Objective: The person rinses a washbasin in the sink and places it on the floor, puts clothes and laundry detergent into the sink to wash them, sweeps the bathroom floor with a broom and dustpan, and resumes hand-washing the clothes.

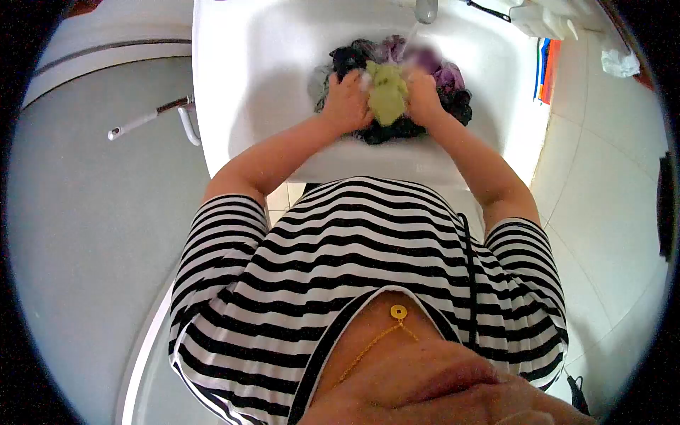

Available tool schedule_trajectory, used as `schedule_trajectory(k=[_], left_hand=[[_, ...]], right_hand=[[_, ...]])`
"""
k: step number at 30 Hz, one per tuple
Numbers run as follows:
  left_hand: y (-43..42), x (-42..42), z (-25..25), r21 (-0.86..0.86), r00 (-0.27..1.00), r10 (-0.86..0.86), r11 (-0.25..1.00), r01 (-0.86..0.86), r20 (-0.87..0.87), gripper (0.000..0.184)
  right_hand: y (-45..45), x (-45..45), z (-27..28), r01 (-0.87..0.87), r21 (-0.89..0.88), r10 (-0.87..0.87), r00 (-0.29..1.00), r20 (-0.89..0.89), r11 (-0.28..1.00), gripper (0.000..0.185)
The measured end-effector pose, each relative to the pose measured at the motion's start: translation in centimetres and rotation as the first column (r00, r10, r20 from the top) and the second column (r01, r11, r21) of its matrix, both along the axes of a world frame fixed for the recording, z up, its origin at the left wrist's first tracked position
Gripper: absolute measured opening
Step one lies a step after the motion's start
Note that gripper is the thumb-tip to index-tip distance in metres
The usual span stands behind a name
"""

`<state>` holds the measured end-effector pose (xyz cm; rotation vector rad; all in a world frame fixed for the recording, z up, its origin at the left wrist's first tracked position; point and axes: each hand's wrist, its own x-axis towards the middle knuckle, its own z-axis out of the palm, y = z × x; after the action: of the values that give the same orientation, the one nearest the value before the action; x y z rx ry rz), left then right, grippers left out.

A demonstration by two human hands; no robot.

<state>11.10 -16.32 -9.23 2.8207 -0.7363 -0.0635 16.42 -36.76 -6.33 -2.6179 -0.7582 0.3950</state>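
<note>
A light green cloth [387, 93] is held between my two hands in a white sink. My left hand [346, 103] is closed on its left edge, close to a dark garment. Closed at the opposite edge is my right hand [423, 100], with its fingertips partly hidden by the cloth and blur. Around and beneath the green cloth lie wet black clothes [352, 58] and a purple garment [448, 76]. A thin stream of water falls from the faucet [426, 10] onto the pile.
The sink's white basin [280, 42] surrounds the laundry. A white-handled bar [134, 126] stands out at the left. A white holder [542, 20] and a black-handled item [489, 10] are at the back right, above colored packets [546, 71] by the tiled wall.
</note>
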Motion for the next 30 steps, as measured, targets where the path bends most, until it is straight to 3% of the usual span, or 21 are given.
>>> schedule_trajectory(k=[4,6,8,9,10,11,13,14,15,16,17,18,19,20,21,22,24,26,28,29,30], left_hand=[[-0.7,6.3,-1.4,0.056,0.991,0.132,0.990,-0.133,0.021,0.046],[-0.2,9.5,-4.1,0.022,0.981,0.173,0.985,-0.172,-0.084,0.041],[2.2,10.3,-4.3,-0.011,0.985,0.144,0.989,-0.146,-0.093,0.041],[3.4,10.3,-3.6,-0.264,0.986,0.165,0.951,-0.158,0.004,0.044],[4.7,10.7,-2.7,-0.504,0.974,0.207,0.853,-0.133,0.094,0.048],[6.0,9.6,-0.1,-0.422,0.956,0.286,0.877,-0.230,0.073,0.054],[8.6,9.2,-1.3,-0.435,0.725,0.486,0.585,-0.684,-0.487,0.066],[8.6,9.4,-3.1,-0.437,0.722,0.491,0.579,-0.689,-0.488,0.066],[8.2,10.3,-5.5,-0.446,0.530,0.316,0.303,-0.842,-0.787,0.068],[7.6,11.1,-7.3,-0.321,0.322,0.020,0.038,-0.946,-0.947,0.070],[6.1,11.5,-8.2,-0.472,0.483,0.014,0.186,-0.861,-0.875,0.071],[3.9,11.9,-8.7,-0.597,0.627,-0.015,0.327,-0.733,-0.779,0.072],[2.0,13.1,-5.1,-0.440,0.447,-0.087,0.417,-0.795,-0.890,0.076],[0.9,13.9,-9.0,-0.643,0.744,-0.143,0.623,-0.445,-0.653,0.073],[-0.5,14.2,-8.8,-0.643,0.745,-0.140,0.624,-0.445,-0.652,0.073],[-2.2,14.6,-8.0,-0.599,0.805,-0.015,0.676,-0.429,-0.594,0.071],[-3.2,13.4,-4.6,-0.551,0.847,0.092,0.721,-0.420,-0.524,0.070],[-2.6,9.0,1.7,-0.544,0.892,-0.105,0.822,-0.170,-0.439,0.070],[-1.0,4.7,4.9,-0.631,0.934,-0.253,0.775,0.038,-0.254,0.071],[-0.3,2.8,5.6,-0.632,0.933,-0.251,0.774,0.034,-0.258,0.071],[0.2,0.6,5.6,-0.638,0.964,-0.115,0.767,-0.068,-0.242,0.069]], right_hand=[[-0.1,5.3,-6.4,0.209,-0.075,-0.212,0.976,-0.038,0.975,0.032],[0.7,7.9,-6.0,0.226,-0.203,-0.250,0.962,-0.105,0.953,0.028],[1.0,7.7,-5.1,0.257,-0.141,-0.274,0.955,-0.114,0.956,0.027],[0.7,6.8,-4.5,0.290,-0.087,-0.300,0.945,-0.132,0.953,0.027],[0.0,5.4,-0.7,0.153,-0.007,-0.152,0.972,-0.177,0.988,0.036],[-1.4,4.4,0.1,0.158,-0.006,-0.156,0.973,-0.171,0.987,0.036],[-5.2,4.0,0.4,-0.082,0.183,0.104,0.988,-0.116,0.980,0.049],[-6.6,5.3,-0.1,0.169,0.245,-0.076,0.934,-0.349,0.955,0.054],[-7.8,7.1,-1.0,0.421,0.240,-0.224,0.791,-0.570,0.874,0.058],[-8.6,8.5,-2.2,0.578,0.184,-0.411,0.736,-0.537,0.795,0.060],[-7.8,9.8,-3.3,0.807,0.186,-0.446,0.483,-0.754,0.560,0.060],[-6.5,10.7,-5.3,0.887,0.183,-0.434,0.376,-0.819,0.423,0.059],[-5.1,11.4,-7.8,0.947,0.162,-0.399,0.268,-0.877,0.279,0.057],[-4.0,12.7,-10.5,0.854,0.200,-0.389,0.412,-0.824,0.480,0.054],[-3.1,13.5,-12.2,0.722,0.216,-0.346,0.545,-0.764,0.658,0.052],[-2.4,12.9,-9.9,0.723,0.218,-0.344,0.543,-0.767,0.656,0.052],[-1.3,9.7,-0.5,0.808,0.017,-0.343,0.269,-0.900,0.589,0.047],[-2.4,7.6,-0.5,0.785,0.167,-0.215,0.357,-0.909,0.597,0.042],[-2.7,4.7,2.4,0.234,0.363,0.035,0.798,-0.602,0.902,0.040],[-2.9,2.4,2.6,0.207,0.407,0.058,0.832,-0.551,0.889,0.042],[-2.6,0.0,2.9,-0.074,0.223,0.091,0.994,-0.066,0.972,0.051]])
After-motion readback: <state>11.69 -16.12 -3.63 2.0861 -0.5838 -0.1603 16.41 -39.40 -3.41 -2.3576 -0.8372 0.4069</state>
